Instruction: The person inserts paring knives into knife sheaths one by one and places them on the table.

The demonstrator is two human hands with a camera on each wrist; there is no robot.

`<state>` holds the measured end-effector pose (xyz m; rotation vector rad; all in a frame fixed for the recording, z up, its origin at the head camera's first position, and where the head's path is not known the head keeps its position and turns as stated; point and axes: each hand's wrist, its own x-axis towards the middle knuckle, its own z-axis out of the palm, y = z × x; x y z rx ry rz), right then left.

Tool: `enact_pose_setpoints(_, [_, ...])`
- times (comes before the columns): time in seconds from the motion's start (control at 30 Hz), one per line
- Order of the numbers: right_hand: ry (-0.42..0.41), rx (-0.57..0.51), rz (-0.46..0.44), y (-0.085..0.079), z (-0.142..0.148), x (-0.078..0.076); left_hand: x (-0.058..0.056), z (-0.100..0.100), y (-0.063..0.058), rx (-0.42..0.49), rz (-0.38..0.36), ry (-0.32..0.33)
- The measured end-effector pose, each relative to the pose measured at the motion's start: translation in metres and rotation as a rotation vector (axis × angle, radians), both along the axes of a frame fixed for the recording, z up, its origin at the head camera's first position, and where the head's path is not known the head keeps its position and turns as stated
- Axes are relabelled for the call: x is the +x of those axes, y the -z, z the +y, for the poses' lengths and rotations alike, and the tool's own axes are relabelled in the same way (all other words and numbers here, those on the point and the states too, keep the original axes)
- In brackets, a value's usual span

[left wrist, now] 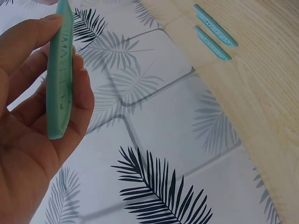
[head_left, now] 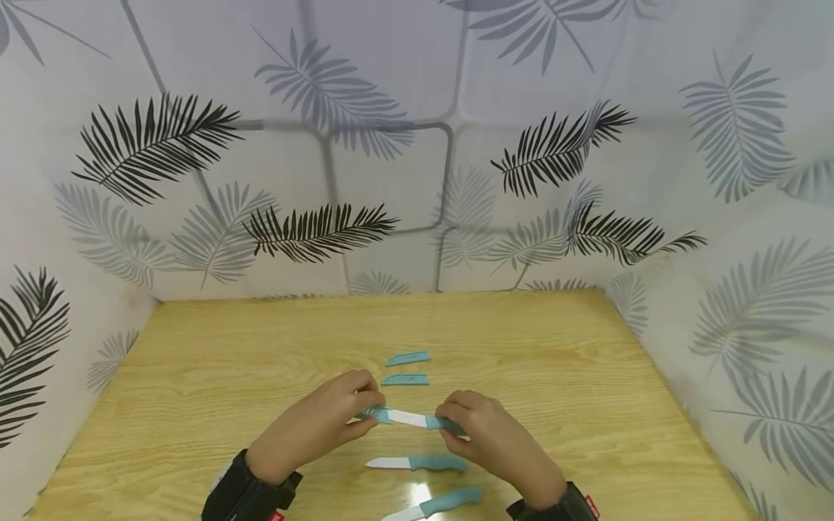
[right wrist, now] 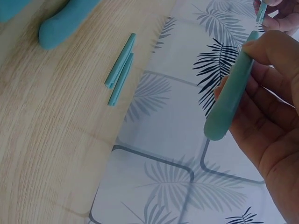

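My left hand [head_left: 348, 407] pinches a blue-green knife sheath [left wrist: 60, 79] between thumb and fingers. My right hand [head_left: 478, 428] grips the blue-green handle of a paring knife [right wrist: 229, 95]. In the head view the knife's white blade [head_left: 409, 418] spans between the two hands, its tip end at the sheath's mouth and partly hidden there. Both are held above the table, in line with each other. Just below the hands lies a second paring knife [head_left: 438, 463], unsheathed, its white blade pointing left. A third paring knife [head_left: 449, 501] lies nearer the front edge.
Two more blue-green sheaths, one farther back [head_left: 407, 358] and one nearer [head_left: 405, 379], lie side by side beyond the hands. Under everything is a wood-grain table [head_left: 260, 340]. A leaf-patterned cloth [head_left: 404, 181] hangs behind the table and along its sides.
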<state>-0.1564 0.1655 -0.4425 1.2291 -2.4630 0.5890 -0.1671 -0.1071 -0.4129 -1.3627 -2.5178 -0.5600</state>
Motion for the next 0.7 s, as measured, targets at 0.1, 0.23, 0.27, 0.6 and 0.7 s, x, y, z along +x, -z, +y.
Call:
enact_pose_setpoints(0.1, [-0.013, -0.004, 0.027, 0.0002, -0.0007, -0.0002, 0.0006, 0.0001, 0.0007, 0.005, 0.008, 0.0])
enact_pose_setpoints(0.23, [-0.027, -0.01, 0.055, 0.0002, -0.0025, -0.0013, 0.0008, 0.0019, 0.0009, 0.007, 0.012, 0.0])
enact_pose_setpoints(0.27, [-0.03, -0.011, 0.061, 0.0001, -0.0029, -0.0014, 0.0007, 0.0026, 0.0011, 0.009, 0.013, 0.001])
enact_pose_setpoints(0.6, [-0.048, -0.013, 0.093, -0.0007, -0.0061, -0.0022, 0.0013, 0.0086, 0.0028, 0.025, 0.039, 0.02])
enact_pose_setpoints(0.7, [-0.042, -0.006, 0.095, -0.0011, -0.0064, -0.002, 0.001, 0.0096, 0.004, 0.043, 0.058, 0.031])
